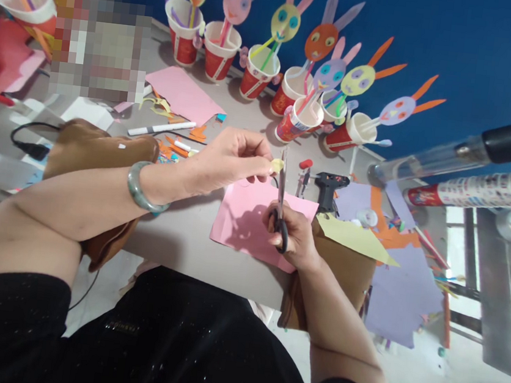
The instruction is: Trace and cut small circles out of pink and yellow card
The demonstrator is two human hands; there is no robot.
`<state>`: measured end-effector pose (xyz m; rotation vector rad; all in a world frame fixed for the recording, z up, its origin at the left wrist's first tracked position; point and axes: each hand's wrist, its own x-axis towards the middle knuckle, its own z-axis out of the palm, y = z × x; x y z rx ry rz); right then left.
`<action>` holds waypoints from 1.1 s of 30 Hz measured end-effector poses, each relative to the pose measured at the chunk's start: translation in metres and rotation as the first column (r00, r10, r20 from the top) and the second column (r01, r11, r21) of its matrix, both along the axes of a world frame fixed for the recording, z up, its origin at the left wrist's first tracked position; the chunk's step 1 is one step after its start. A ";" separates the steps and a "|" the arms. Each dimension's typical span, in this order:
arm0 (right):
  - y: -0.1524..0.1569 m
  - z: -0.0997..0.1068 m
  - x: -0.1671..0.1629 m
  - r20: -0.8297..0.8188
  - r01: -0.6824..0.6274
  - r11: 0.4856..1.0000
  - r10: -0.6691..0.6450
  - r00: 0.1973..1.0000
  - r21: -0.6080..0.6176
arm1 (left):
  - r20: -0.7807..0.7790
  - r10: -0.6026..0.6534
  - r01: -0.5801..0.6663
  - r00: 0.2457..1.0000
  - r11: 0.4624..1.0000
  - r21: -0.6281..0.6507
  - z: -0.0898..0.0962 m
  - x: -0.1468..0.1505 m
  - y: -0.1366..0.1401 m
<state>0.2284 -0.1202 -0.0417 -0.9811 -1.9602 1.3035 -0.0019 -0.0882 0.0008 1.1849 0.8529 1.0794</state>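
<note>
Between thumb and fingertips my left hand [236, 160] pinches a small piece of yellow paper [277, 166]. My right hand [294, 236] is closed on the black handles of a pair of scissors [282, 185], whose blades point up and away from me. The blades stand right beside the yellow piece; whether they touch its edge I cannot tell. Beneath both, a sheet of pink paper [238, 217] lies on the table, with the hands' shadow on it. A green bangle [138, 186] circles my left wrist.
Paper cups [259, 78] with rabbit-faced paper figures on straws line the blue wall. A black glue gun [328, 190] stands right of the scissors. Purple paper [403, 294] and a yellow sheet [354, 238] lie at right, a marker [161, 128] and orange scraps at left.
</note>
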 end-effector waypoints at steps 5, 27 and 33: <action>0.000 0.000 0.000 -0.001 0.006 1.000 -0.006 1.000 -0.029 | -0.006 0.002 -0.002 1.000 1.000 0.001 0.001 0.000 0.000; 0.000 -0.002 0.001 -0.015 -0.009 1.000 0.009 1.000 0.008 | 0.001 0.031 -0.031 1.000 0.999 -0.010 0.002 -0.001 0.000; -0.001 -0.003 0.001 -0.015 0.018 1.000 -0.018 1.000 0.004 | -0.010 0.042 -0.042 0.999 0.999 -0.023 0.004 -0.001 0.001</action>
